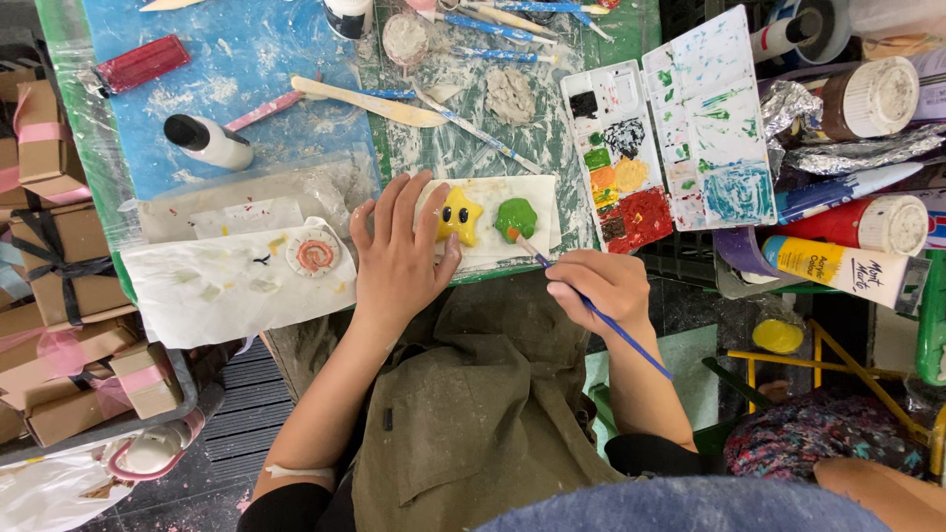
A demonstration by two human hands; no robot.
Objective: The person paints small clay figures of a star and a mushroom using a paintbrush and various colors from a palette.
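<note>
Table [246, 59] smeared with clay, palette [670, 138] beyond right hand [601, 286] gripping brush [601, 315]; left hand [399, 251] flat, open beside star [458, 215].

A craft workshop, set up for clay modelling and painting; a smeared paint palette [670, 138], paint tubes [843, 268], sculpting tools [370, 102] and clay scraps [509, 96] crowd the paint-streaked table [246, 59]; ribboned gift boxes [59, 266] stack alongside.

Paint palette [680, 138] crowding right, glue bottle [209, 141] left, open blue mat [256, 49] between, seemingly.
</note>
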